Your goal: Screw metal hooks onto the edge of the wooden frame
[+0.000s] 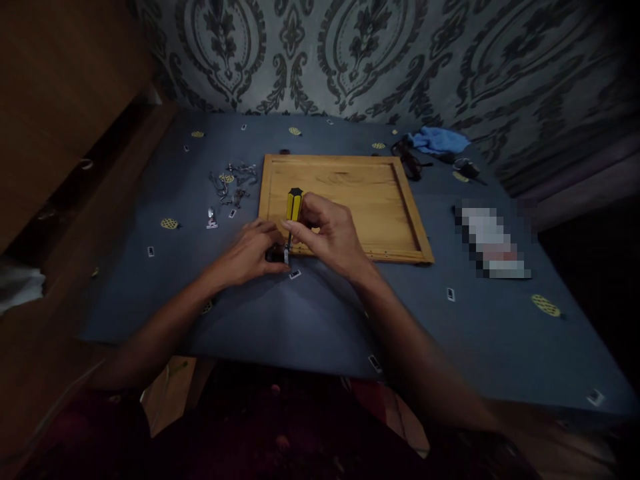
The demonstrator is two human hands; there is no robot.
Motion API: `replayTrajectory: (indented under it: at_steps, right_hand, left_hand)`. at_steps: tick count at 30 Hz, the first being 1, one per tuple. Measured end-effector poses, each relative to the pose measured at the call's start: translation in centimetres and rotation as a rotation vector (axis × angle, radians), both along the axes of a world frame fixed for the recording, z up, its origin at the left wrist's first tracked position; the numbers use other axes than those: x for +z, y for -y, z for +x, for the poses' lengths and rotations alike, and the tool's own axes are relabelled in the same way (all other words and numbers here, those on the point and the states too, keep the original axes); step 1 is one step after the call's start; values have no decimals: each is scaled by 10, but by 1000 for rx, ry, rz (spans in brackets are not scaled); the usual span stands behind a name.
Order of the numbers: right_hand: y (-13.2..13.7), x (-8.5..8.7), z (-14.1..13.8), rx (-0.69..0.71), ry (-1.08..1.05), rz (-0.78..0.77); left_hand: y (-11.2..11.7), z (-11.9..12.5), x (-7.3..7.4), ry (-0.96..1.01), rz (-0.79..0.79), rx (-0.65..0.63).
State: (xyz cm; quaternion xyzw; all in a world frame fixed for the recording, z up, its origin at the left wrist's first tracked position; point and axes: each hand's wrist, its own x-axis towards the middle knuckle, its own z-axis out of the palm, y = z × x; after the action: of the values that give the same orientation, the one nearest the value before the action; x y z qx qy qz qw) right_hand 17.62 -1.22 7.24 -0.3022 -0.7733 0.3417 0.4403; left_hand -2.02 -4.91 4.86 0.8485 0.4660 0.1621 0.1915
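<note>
Gripped in the right hand (327,233), a screwdriver (293,213) with a yellow and black handle stands nearly upright, its metal shaft pointing down at the near left corner of a wooden tray (345,203). Thumb and fingers of that hand are closed around the lower part of the handle. Just beside it, the left hand (250,252) rests on the blue cloth (310,320) that covers the table, its fingers curled down over a small dark thing at the tray's corner, right by the screwdriver's tip; what that thing is cannot be told, nor whether the fingers truly pinch it or only press on it.

Lying flat on the cloth, the tray has its raised rim up and its inside bare. To its left sits a scatter of small metal fittings (233,183). Beyond the far right corner lie a pair of glasses (411,163) and a crumpled light blue rag (439,140). Patterned wallpaper (350,53) backs the table.
</note>
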Motion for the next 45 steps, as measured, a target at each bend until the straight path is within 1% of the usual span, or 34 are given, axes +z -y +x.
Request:
replayTrajectory:
  at_steps: [3, 9, 11, 13, 16, 18, 20, 21, 23, 24, 26, 28, 30, 34, 38, 41, 45]
  right_hand:
    - [1, 0, 0, 7, 9, -14]
    - [2, 0, 1, 22, -4, 4]
    - [2, 1, 1, 21, 1, -1]
    - [2, 1, 1, 25, 7, -9]
    - [2, 0, 1, 26, 0, 16]
    - [2, 0, 1, 19, -7, 45]
    - [2, -1, 1, 21, -11, 38]
    - [2, -2, 1, 24, -12, 26]
    - [1, -3, 0, 26, -21, 10]
    - [1, -3, 0, 27, -32, 13]
    - [1, -4, 0, 27, -54, 22]
    - [2, -3, 0, 31, -63, 13]
    - [2, -2, 0, 33, -57, 4]
    - [4, 1, -1, 24, -50, 25]
    - [5, -1, -2, -6, -67, 72]
    - [7, -10, 5, -33, -16, 61]
    - [13, -31, 23, -52, 163, 59]
  left_hand:
    - [-1, -1, -1, 9, -1, -6]
    - [2, 2, 0, 8, 3, -2]
    - [2, 0, 2, -4, 6, -12]
    - [0, -4, 8, 7, -3, -27]
    - [-4, -15, 27, 137, -13, -1]
    - [-6, -19, 46, 333, 25, 53]
    - [-7, -16, 65, 513, 64, 59]
    - [-8, -13, 74, 564, 84, 64]
    - [-8, -3, 89, 581, 138, 33]
    - [-8, 3, 94, 549, 172, 7]
    - [-9, 11, 99, 456, 218, -19]
    - [-11, 15, 99, 394, 220, -18]
    - [-14, 15, 94, 397, 186, -12]
    - [-18, 11, 79, 519, 128, 2]
    - [-20, 8, 68, 595, 174, 14]
    - [-20, 8, 65, 603, 246, 13]
    - [-20, 8, 63, 611, 285, 5]
